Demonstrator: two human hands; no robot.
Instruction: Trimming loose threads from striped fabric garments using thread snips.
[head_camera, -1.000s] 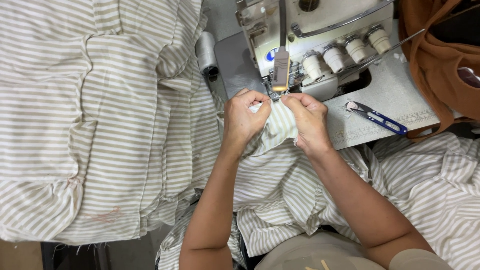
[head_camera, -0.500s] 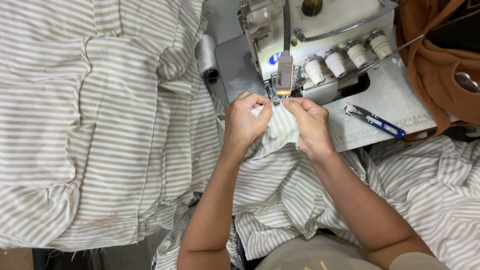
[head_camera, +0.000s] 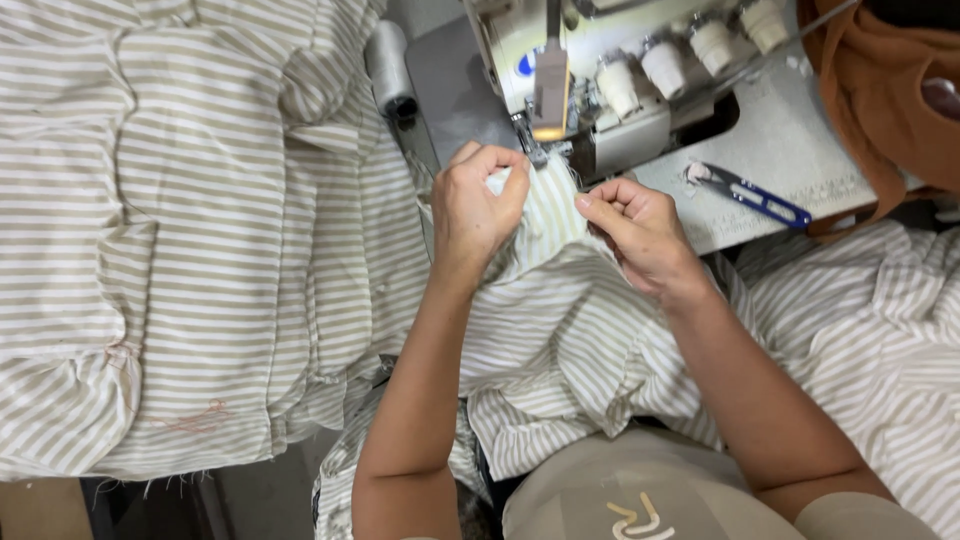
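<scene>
1. Since the earlier frames both hands have drawn slightly apart on the striped fabric (head_camera: 545, 215), and the view sits a little lower and closer to the machine.
2. That fabric, a soft woven cloth in beige and white stripes, is bunched just in front of the presser foot (head_camera: 535, 152) of the sewing machine (head_camera: 620, 70) and spills down toward the person's lap.
3. The left hand (head_camera: 478, 205) is curled closed, thumb and fingertips pinching the cloth's upper edge.
4. The right hand (head_camera: 635, 225) is also curled, fingertips pinched on the cloth's right edge, just beside the machine.
5. The machine is pale, hard and glossy, with a row of rounded cream knobs (head_camera: 690, 45) along its front.
6. Blue-handled thread snips (head_camera: 748, 195) lie on the grey machine table (head_camera: 800, 140), apart from the right hand.
7. A white thread cone (head_camera: 388, 65) lies left of the machine.
8. A thick stack of the same striped cloth (head_camera: 180, 230), with frayed threads at its lower edge, covers the left side.
9. More striped cloth (head_camera: 880, 340) is heaped at the right, and a rust-orange cloth (head_camera: 870, 110) hangs at the upper right corner.
</scene>
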